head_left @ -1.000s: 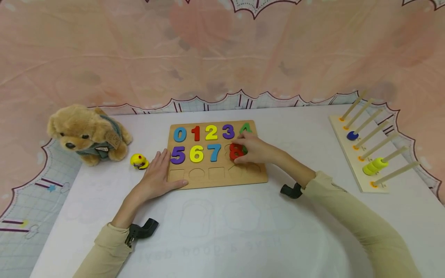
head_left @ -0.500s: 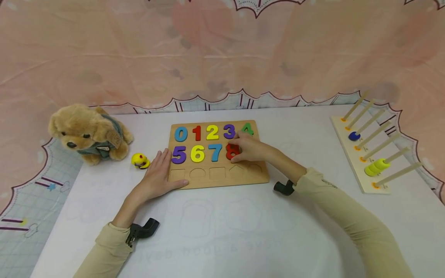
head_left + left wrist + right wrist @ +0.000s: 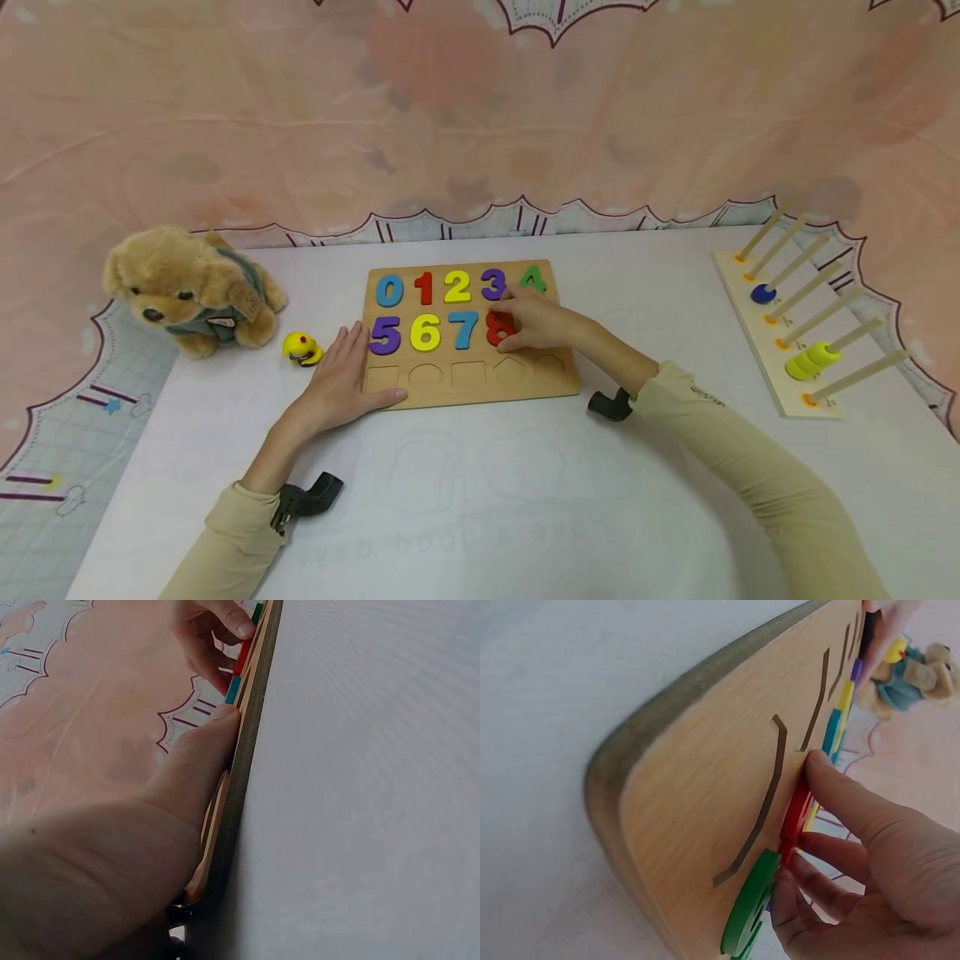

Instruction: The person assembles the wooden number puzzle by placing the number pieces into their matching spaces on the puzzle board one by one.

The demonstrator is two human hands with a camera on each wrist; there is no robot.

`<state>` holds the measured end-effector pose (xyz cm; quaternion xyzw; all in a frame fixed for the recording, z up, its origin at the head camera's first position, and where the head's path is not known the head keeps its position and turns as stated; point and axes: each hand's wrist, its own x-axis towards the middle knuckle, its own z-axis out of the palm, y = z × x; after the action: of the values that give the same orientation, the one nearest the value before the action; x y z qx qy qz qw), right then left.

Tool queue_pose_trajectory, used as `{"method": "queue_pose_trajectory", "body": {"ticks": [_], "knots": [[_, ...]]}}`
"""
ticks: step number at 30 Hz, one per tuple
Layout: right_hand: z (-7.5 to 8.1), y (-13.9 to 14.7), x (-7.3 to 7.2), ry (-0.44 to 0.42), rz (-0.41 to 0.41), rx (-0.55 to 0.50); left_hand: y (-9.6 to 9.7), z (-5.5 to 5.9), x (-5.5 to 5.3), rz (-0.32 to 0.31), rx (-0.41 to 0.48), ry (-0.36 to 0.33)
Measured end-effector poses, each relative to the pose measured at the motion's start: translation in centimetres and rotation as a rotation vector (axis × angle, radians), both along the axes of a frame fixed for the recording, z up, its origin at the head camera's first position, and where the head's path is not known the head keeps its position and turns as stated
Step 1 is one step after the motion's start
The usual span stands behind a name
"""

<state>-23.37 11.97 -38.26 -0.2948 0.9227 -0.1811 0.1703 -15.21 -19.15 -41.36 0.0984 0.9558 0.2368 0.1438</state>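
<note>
A wooden number board (image 3: 427, 398) lies flat on the white table. My left hand (image 3: 337, 385) rests at its left end, fingers straight along that edge and thumb on the front corner. The red 8 (image 3: 498, 330) is in the second row, right of the blue 7 (image 3: 465, 329), and my right hand (image 3: 542, 321) pinches it between thumb and fingers. In the right wrist view the red piece (image 3: 796, 810) looks slightly tilted; whether it is fully seated I cannot tell. A green number piece (image 3: 751, 904) beside it is hidden under my hand in the head view.
A plush dog (image 3: 191, 292) and a small yellow toy (image 3: 302, 348) sit left of the board. At the right stands a peg board (image 3: 765, 358) with upright pegs, a blue bead (image 3: 763, 293) and yellow beads (image 3: 813, 359). A patterned cloth (image 3: 480, 125) hangs behind.
My right hand has shifted a little left with the red 8, bringing it into line beside the 7; over the last half second it barely moves. My left hand stays in place.
</note>
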Motion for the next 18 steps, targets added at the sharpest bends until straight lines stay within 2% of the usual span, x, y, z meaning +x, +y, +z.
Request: {"method": "queue_pose_trajectory", "body": {"ticks": [9,18], "knots": [[0.0,0.1,0.3,0.002,-0.035,-0.043,-0.2,-0.1,0.0,-0.002,0.012,0.005],[-0.1,1.1,0.9,0.006,-0.095,-0.172,-0.3,-0.1,0.2,-0.005,0.010,0.004]]}}
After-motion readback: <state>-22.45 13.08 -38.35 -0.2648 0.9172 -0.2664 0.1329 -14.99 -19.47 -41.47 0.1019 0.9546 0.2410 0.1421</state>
